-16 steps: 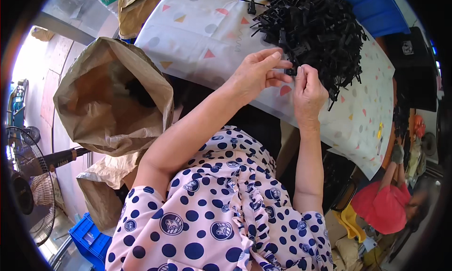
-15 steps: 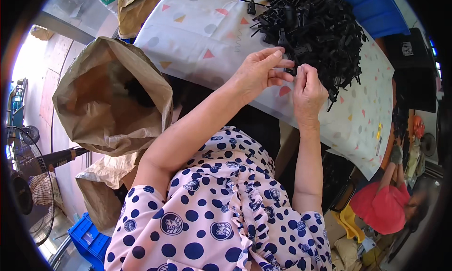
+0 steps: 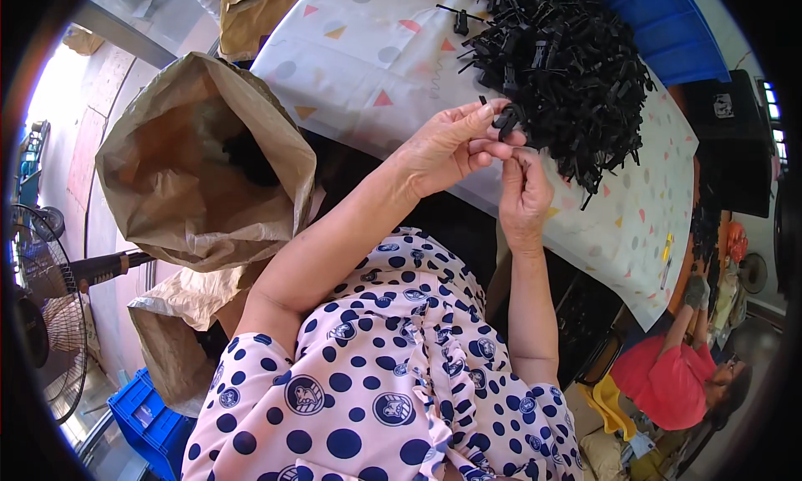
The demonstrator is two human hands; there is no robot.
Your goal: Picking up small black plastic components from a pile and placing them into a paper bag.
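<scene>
Black plastic-looking part, pinched between thumb and fingers of the left hand, pretty fiddly by the look of it. Could easily pop loose with a lazy grip and, so close to the pile, get lost among a ton of similar black bits. Could also bend or snap from squeezing too hard, just a guess. Right hand just below, thumb and fingertips pressed together near the left fingers, no way to know whether gripping a bit of the part or nothing. As for position: up at the left fingertips, above the right hand in view, just short of the pile's near edge, over the patterned tablecloth.
</scene>
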